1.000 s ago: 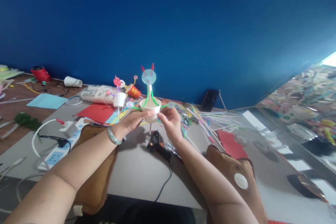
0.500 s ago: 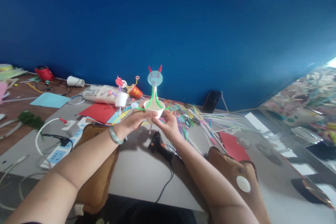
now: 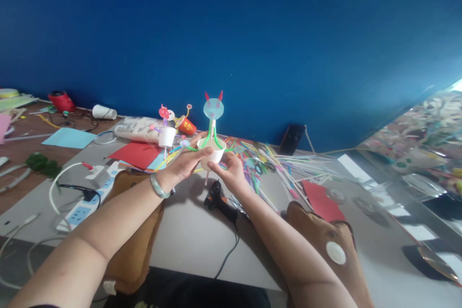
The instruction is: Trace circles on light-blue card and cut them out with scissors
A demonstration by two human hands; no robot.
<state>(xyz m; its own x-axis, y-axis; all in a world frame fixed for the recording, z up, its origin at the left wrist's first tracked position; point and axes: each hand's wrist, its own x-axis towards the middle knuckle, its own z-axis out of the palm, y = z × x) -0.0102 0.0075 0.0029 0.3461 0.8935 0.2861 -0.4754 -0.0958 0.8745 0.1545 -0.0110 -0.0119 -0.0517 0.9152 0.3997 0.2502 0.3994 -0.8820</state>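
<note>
Cup | L hand + R hand: fingers gripping opp. sides, prob. steadying it upright | straw poking out below, likely why they're holding it above table

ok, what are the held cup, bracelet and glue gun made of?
Held cup: likely paper, matte white, thin-walled; plastic not ruled out.
Bracelet: hard, stone-like or glass; pale green, smooth sheen. Could be plastic.
Glue gun: probably plastic; black, moulded-looking body with an orange part.
</note>
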